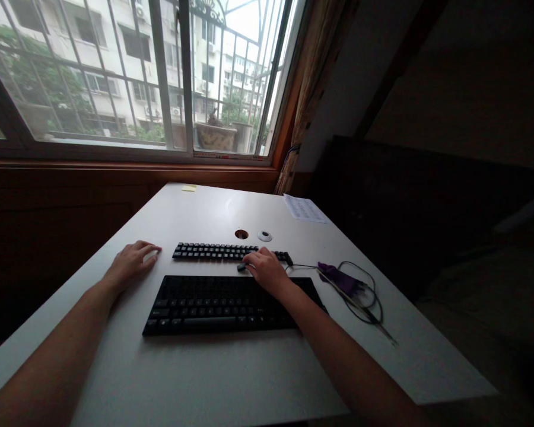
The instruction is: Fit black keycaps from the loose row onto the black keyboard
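A black keyboard (196, 320) lies on the white table in front of me. Its lower rows of keys show, while the upper part is too dark to make out well. Behind it are neat rows of small black keycaps (213, 251). My right hand (267, 271) reaches over the keyboard with its fingers pinched at a small dark keycap (241, 268), just in front of those rows. My left hand (136, 261) rests on the table left of the rows, fingers stretched out and holding nothing.
Right of the keyboard lie a purple cloth (340, 279), a looped black cable (381, 305) and a thin stick-like tool (369, 314). A printed paper sheet (305, 209), a yellow note (189, 188), a table hole (241, 234) and a round white cover (264, 236) are farther back.
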A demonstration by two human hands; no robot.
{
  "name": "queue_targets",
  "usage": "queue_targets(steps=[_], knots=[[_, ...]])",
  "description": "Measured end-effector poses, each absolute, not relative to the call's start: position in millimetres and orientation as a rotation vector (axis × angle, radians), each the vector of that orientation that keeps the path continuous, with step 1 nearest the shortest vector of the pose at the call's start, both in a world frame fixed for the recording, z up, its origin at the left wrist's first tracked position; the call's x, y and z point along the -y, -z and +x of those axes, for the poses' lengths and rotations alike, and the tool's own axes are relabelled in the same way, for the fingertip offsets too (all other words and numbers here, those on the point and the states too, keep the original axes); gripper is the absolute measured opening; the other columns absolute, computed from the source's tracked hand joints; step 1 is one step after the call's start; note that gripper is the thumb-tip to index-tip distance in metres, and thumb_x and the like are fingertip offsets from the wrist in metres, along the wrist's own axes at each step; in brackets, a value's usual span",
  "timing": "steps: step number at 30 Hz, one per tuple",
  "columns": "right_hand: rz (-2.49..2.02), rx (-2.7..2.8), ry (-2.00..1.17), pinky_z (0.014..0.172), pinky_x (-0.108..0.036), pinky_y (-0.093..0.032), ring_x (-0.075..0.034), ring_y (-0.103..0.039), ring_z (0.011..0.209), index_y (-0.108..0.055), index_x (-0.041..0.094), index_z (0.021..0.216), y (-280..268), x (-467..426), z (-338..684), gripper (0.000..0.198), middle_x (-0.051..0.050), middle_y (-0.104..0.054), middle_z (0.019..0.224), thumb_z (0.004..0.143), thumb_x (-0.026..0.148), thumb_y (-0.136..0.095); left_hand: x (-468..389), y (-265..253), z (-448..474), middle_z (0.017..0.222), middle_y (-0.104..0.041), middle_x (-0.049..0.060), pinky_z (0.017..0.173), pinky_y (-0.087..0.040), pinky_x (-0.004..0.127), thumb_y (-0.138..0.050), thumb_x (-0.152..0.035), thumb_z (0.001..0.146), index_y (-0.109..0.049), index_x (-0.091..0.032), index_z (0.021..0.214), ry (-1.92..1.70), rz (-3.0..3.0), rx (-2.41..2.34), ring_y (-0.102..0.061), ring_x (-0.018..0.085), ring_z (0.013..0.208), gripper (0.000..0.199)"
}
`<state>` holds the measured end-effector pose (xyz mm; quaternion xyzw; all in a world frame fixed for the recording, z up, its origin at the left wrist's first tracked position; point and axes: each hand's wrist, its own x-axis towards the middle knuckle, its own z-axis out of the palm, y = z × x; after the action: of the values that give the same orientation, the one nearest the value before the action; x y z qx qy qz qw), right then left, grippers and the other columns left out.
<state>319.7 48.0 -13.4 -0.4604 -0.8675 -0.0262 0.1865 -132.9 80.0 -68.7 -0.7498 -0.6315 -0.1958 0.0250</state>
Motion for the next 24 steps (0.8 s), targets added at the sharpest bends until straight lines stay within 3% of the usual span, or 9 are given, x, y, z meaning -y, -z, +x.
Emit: queue_targets(steps=[14,24], knots=[[-1.337,2.429,-0.016,0.099,-0.045,-0.046,-0.03,-0.059,0.11,-0.077,0.025,0.106,15,-47,318,0.017,-0.004,-0.081,0.109,0.091,0.017,-0.081,-81,70,-135,0.131,-0.07,0.009,0.101,-0.053,0.046,-0.045,-0.052,0.094,-0.078,-0.029,0.124,0.601,-2.314,1.943,-0.067,0.031,0.115,0.05],[-1.212,2.283,-0.555,0.091,-0.036,-0.049,-0.022,-0.064,0.099,-0.08,0.025,0.101,-7,2,371,0.018,-0.002,-0.079,0.095,0.09,0.01,-0.079,-83,73,-137,0.131,-0.07,0.009,0.104,-0.052,0.048,-0.046,-0.052,0.094,-0.077,-0.029,0.125,0.602,-2.313,1.951,-0.066,0.032,0.117,0.049]])
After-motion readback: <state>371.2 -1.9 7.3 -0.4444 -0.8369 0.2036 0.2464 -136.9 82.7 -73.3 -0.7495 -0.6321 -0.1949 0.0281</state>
